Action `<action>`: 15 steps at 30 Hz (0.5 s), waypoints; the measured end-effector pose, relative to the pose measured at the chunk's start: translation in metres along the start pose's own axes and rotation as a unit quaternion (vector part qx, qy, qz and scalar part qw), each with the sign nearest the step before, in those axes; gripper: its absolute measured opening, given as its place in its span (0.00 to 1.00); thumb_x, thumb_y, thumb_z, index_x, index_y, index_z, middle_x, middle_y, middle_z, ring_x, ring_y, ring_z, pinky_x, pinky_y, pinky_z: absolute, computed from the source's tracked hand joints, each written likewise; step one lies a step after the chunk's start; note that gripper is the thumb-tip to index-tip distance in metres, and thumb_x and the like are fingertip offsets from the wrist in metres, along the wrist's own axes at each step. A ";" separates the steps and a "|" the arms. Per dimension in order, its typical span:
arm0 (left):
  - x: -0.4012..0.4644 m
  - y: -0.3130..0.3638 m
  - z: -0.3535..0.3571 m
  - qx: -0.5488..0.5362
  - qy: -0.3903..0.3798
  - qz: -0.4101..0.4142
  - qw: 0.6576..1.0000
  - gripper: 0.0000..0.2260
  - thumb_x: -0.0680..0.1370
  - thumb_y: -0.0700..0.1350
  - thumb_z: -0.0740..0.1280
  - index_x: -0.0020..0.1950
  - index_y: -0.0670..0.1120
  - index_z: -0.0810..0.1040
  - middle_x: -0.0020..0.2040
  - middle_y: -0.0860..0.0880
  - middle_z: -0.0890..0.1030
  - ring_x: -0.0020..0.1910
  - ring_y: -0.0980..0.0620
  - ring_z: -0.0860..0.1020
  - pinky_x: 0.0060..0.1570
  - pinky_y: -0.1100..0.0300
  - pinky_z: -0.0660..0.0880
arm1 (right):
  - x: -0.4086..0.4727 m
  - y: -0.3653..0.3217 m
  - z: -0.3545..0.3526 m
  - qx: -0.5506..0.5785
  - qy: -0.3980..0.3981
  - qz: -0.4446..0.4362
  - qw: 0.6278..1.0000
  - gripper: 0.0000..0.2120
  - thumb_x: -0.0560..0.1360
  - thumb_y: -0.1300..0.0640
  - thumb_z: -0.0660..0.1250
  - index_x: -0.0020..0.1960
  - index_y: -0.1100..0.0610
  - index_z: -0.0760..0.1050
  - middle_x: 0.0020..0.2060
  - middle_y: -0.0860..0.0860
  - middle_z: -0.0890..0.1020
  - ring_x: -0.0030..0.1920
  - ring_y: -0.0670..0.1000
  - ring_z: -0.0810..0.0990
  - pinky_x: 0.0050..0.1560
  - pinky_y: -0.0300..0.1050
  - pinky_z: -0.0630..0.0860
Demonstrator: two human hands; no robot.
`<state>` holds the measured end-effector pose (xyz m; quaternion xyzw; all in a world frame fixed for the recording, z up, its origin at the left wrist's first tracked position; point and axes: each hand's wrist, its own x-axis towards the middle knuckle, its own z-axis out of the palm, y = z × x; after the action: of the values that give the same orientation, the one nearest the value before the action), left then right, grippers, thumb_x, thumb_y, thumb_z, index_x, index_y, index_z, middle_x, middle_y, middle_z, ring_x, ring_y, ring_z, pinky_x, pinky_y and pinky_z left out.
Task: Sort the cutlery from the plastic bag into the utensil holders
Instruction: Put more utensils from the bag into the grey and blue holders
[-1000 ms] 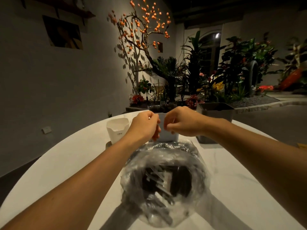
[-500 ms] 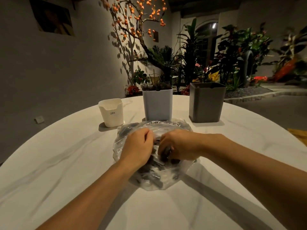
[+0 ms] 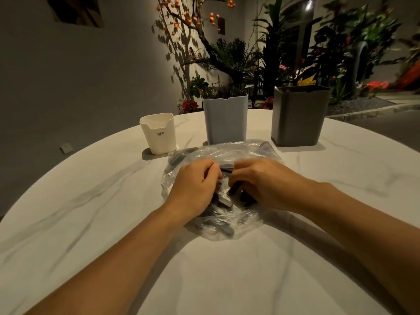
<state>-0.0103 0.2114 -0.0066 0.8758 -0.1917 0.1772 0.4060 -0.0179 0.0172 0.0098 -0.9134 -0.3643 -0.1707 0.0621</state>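
Bag (image 3: 227, 153) now down on table (image 3: 91, 201), was lifted 1 s ago. Both hands, left (image 3: 195, 189) & right (image 3: 259, 183), pinch plastic at its mouth; cutlery (image 3: 223, 202) inside, holders (image 3: 225, 119) just behind. Opening next, prob.

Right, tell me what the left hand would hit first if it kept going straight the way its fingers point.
The left hand points right, toward the right hand; it would likely meet those fingers, or the dark cutlery between them, almost at once.
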 end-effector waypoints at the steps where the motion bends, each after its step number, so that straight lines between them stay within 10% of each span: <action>1: -0.001 0.000 -0.001 -0.007 0.000 -0.004 1.000 0.15 0.84 0.46 0.59 0.39 0.48 0.78 0.33 0.53 0.78 0.34 0.56 0.75 0.38 0.60 0.73 | 0.000 0.000 0.000 -0.004 -0.006 0.001 1.000 0.15 0.73 0.57 0.75 0.60 0.50 0.82 0.57 0.48 0.80 0.55 0.49 0.80 0.56 0.43 0.80; 15: -0.006 0.003 -0.003 -0.001 -0.005 0.006 1.000 0.10 0.84 0.44 0.59 0.48 0.49 0.79 0.40 0.52 0.80 0.41 0.54 0.78 0.44 0.57 0.77 | -0.002 -0.014 -0.002 -0.079 0.002 -0.030 0.996 0.24 0.74 0.54 0.75 0.67 0.53 0.72 0.59 0.52 0.79 0.58 0.53 0.78 0.56 0.49 0.80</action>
<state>-0.0173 0.2129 -0.0054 0.8752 -0.1994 0.1755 0.4043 -0.0295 0.0259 0.0114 -0.9037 -0.3772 -0.2023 -0.0143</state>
